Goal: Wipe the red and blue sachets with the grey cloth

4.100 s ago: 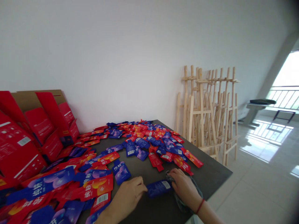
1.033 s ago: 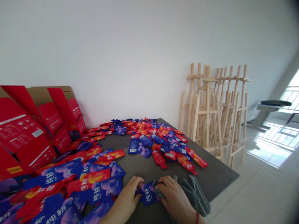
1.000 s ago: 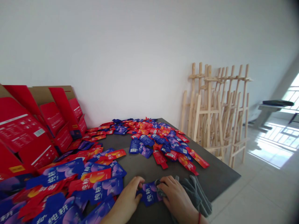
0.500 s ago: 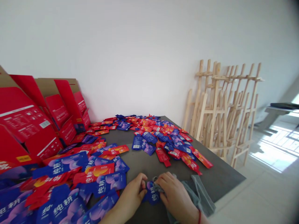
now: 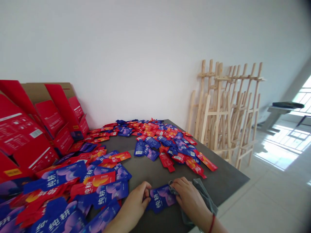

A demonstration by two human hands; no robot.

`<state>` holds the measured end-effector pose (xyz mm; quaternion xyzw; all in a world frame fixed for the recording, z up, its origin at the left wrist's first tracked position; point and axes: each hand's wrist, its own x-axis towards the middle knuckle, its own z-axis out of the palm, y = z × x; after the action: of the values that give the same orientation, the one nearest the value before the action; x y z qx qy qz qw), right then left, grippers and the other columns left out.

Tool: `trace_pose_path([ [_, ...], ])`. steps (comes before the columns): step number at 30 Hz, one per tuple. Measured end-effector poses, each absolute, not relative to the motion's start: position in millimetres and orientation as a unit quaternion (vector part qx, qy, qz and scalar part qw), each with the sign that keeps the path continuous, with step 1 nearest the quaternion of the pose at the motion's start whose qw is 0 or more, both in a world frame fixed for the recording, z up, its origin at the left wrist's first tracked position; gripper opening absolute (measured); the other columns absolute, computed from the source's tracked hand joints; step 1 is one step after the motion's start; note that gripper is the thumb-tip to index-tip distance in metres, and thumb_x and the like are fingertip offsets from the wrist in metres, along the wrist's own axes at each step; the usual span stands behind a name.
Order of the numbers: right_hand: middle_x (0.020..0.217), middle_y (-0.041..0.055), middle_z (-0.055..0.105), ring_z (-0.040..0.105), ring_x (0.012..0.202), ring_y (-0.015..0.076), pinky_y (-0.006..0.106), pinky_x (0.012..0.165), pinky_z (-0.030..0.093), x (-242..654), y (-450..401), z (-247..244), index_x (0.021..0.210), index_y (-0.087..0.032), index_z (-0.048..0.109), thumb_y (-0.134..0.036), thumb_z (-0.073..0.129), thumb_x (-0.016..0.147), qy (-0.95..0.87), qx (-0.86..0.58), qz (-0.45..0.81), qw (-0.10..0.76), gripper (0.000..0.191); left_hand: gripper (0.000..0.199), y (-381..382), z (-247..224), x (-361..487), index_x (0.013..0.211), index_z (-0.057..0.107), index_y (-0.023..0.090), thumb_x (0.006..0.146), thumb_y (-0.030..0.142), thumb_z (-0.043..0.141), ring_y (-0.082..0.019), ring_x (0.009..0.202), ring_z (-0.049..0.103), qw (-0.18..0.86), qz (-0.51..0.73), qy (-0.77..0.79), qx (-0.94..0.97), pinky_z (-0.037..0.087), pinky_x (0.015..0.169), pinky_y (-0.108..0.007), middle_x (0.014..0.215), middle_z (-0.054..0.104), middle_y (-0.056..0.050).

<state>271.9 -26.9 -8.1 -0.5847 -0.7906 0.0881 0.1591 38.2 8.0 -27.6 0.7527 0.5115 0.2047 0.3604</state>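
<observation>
A blue pouch with purple fruit print and white lettering (image 5: 160,198) lies flat on the dark table (image 5: 136,173) between my hands. My left hand (image 5: 139,199) pinches its left end with closed fingers. My right hand (image 5: 187,195) is closed on a grey-green cloth (image 5: 206,199), a bunch of which rests at the pouch's right end. The rest of the cloth trails under the palm and wrist towards the table's right edge. A red cord circles the right wrist.
Many blue and red pouches (image 5: 113,191) lie heaped on the left. Another pile of pouches (image 5: 167,139) spreads across the back. Open red cardboard boxes (image 5: 57,119) stand at the far left. Wooden easels (image 5: 221,110) lean near the white wall beyond the table's right edge.
My right hand has slid right with the cloth along the pouch, uncovering more of its print. My left hand stays at the left end. The view has turned slightly right.
</observation>
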Motion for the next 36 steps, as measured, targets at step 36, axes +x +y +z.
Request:
trace_pose_path([
  [36,0.116,0.0029,0.057,0.047,0.106,0.0207,0.033,0.095,0.034,239.1,-38.8,8.0,0.116,-0.025,0.058,-0.008,0.046,0.077,-0.829,-0.523,0.102,0.17,0.044,0.062,6.0,-43.3,33.8,0.124,0.048,0.021,0.065,0.004,0.054,-0.015,0.084,0.056,0.341,0.22,0.506,0.761,0.04,0.079,-0.025,0.093,0.059,0.0],
])
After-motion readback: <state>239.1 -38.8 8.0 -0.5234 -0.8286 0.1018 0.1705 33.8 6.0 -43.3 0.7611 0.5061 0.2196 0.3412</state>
